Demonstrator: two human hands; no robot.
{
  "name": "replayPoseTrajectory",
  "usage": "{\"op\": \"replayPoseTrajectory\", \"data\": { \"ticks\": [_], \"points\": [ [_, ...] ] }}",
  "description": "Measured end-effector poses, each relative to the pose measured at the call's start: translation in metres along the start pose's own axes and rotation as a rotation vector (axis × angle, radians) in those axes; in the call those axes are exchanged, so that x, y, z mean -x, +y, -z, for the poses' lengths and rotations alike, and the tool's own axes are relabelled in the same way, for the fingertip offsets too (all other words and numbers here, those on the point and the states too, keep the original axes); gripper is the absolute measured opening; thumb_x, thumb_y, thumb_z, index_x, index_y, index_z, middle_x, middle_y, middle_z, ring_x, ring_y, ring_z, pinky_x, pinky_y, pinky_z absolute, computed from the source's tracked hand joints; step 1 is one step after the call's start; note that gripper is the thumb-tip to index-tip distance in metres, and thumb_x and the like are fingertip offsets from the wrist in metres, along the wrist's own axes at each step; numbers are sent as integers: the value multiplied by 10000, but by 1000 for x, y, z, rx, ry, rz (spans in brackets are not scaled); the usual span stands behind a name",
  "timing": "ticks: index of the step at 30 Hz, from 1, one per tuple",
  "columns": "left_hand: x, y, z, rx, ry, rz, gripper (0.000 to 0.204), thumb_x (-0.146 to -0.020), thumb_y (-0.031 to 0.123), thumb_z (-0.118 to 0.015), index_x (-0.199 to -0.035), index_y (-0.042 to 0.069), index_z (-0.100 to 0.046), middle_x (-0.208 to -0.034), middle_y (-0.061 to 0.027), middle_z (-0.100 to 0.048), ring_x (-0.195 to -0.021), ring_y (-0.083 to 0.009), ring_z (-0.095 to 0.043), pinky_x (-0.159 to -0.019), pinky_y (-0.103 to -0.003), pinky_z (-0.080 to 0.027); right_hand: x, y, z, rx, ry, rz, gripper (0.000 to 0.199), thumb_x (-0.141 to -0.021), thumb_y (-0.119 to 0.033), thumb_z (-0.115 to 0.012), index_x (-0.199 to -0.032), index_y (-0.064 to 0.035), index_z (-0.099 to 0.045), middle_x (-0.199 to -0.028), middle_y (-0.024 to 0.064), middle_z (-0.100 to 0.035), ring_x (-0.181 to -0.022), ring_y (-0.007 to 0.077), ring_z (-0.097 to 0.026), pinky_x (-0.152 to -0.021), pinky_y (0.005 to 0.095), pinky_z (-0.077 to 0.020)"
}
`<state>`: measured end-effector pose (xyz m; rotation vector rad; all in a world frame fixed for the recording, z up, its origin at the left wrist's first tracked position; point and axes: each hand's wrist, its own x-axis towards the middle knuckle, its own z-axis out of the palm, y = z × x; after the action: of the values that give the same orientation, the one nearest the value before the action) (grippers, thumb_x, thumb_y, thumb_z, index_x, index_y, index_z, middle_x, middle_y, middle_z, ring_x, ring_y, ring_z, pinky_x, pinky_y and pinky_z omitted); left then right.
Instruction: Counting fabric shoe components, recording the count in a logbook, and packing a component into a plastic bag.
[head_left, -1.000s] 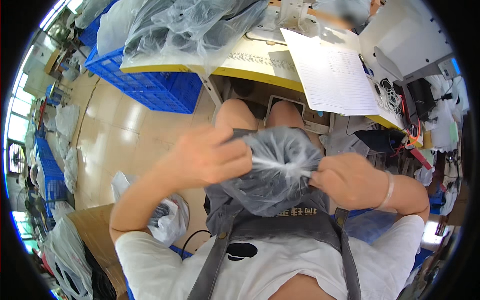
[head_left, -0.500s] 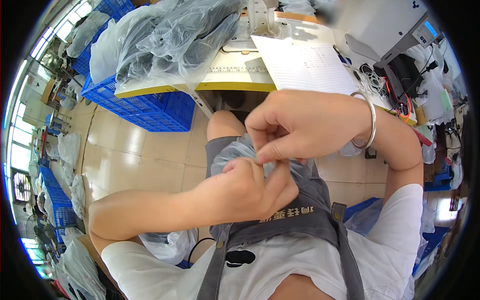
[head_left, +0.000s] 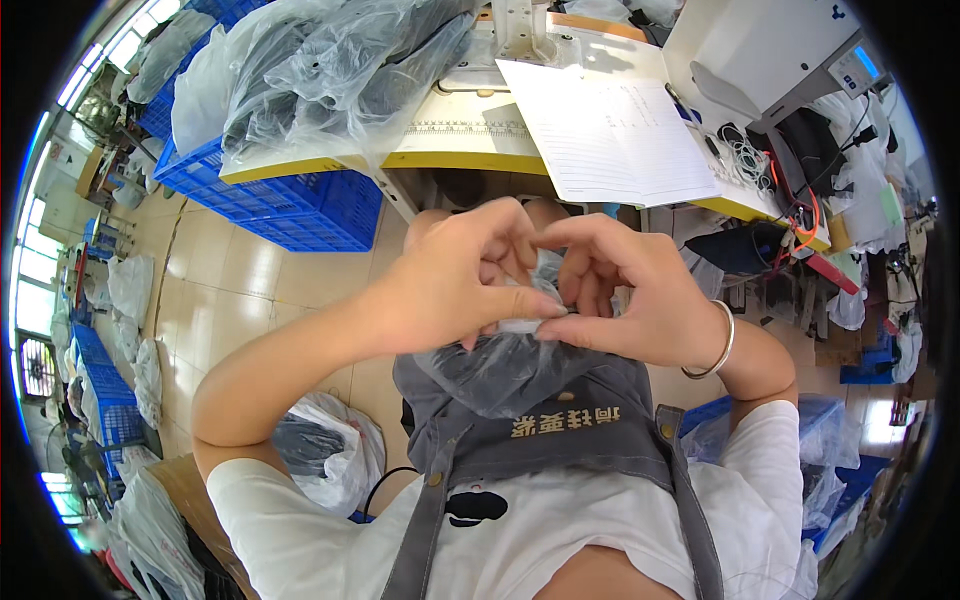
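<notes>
On my lap, over the grey apron (head_left: 600, 460), rests a clear plastic bag (head_left: 505, 375) with something dark inside. My left hand (head_left: 465, 280) has its thumb and curled fingers closed on the gathered top of the bag. From the other side my right hand (head_left: 635, 295), with a silver bangle (head_left: 722, 345) on its wrist, pinches the same gathered plastic. Both thumb tips almost meet in front. My fingers partly hide the bag's neck, so I cannot tell whether it is knotted.
Ahead stands a white worktable with a yellow edge (head_left: 450, 160). It carries dark-filled plastic bags (head_left: 350, 80), a machine base (head_left: 520, 40), an open notebook (head_left: 610, 140) and coiled white cable (head_left: 745, 160). Blue crates (head_left: 300, 215) sit beneath its left side. Another bag (head_left: 335, 450) lies to my left.
My hands have drawn apart from their tight, crossed pinch and now face each other at the bag's top. The right hand has come lower, the left higher. More of the bag shows.
</notes>
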<state>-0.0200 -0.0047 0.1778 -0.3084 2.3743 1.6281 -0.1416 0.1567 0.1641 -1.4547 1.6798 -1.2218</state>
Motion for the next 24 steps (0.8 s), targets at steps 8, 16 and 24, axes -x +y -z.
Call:
{"op": "replayPoseTrajectory", "data": {
  "ticks": [8,16,24],
  "points": [
    [2,1,6,123,-187,71,339,-812,79,-608,-1067,-16,-406,-843,-80,-596,-694,-122,-602,-565,-230,-484,-5,3,-6,153,-125,272,229,-712,-83,-684,-912,-56,-576,-696,62,-578,-551,175,-554,-511,278,-431],
    [10,16,15,113,-344,21,342,-841,-8,-504,-1183,-5,-496,-871,-91,-628,-793,-156,-636,-662,-245,-519,5,-1,-4,178,-122,231,108,-728,-63,-658,-804,-74,-582,-721,64,-581,-592,229,-564,-513,299,-441],
    [8,3,0,-47,-98,-323,150,-839,52,-558,-960,-34,-579,-757,-43,-611,-584,-101,-578,-508,-226,-465,7,-4,-11,332,-18,731,167,-669,-46,-655,-818,-44,-579,-800,68,-565,-630,217,-569,-527,286,-458]
  ]
}}
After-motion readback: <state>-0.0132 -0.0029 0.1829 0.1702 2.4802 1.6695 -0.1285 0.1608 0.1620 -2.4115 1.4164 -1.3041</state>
